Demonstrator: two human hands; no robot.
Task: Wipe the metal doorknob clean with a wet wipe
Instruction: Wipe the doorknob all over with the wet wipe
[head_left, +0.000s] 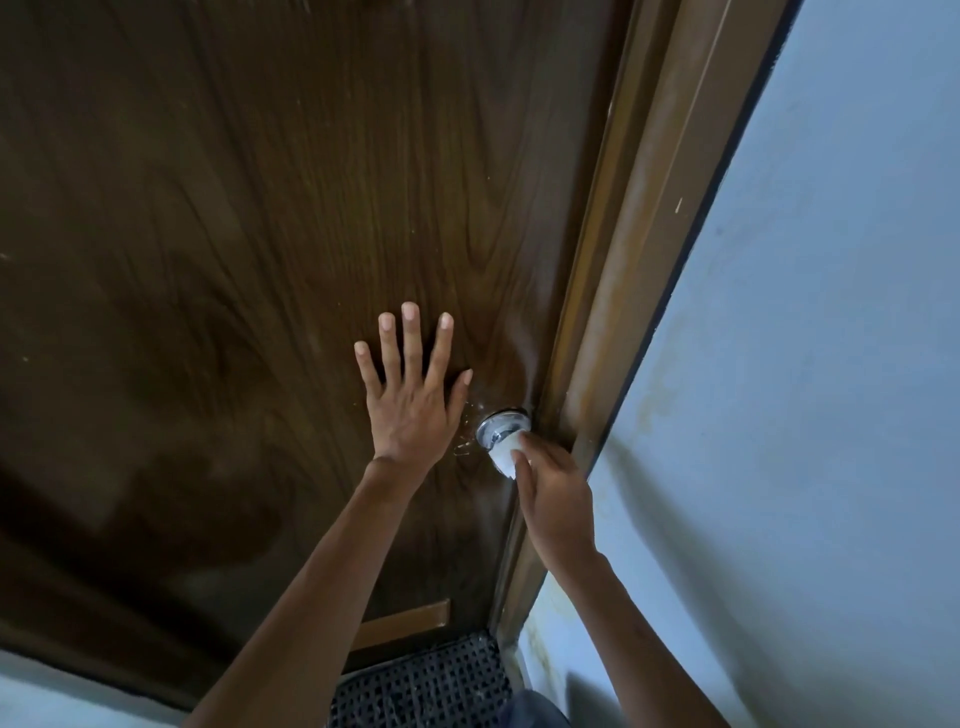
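Note:
A shiny metal doorknob (497, 427) sticks out of the dark wooden door (249, 218) close to its right edge. A white wet wipe (505, 454) is wrapped over the knob's front. My right hand (553, 499) grips the wipe around the knob, so most of the knob is hidden and only its round base plate shows. My left hand (410, 387) lies flat on the door just left of the knob, fingers spread and pointing up, holding nothing.
A brown door frame (623, 291) runs along the right of the knob, with a pale blue wall (831, 415) beyond it. A dark perforated mat (431, 686) lies on the floor at the foot of the door.

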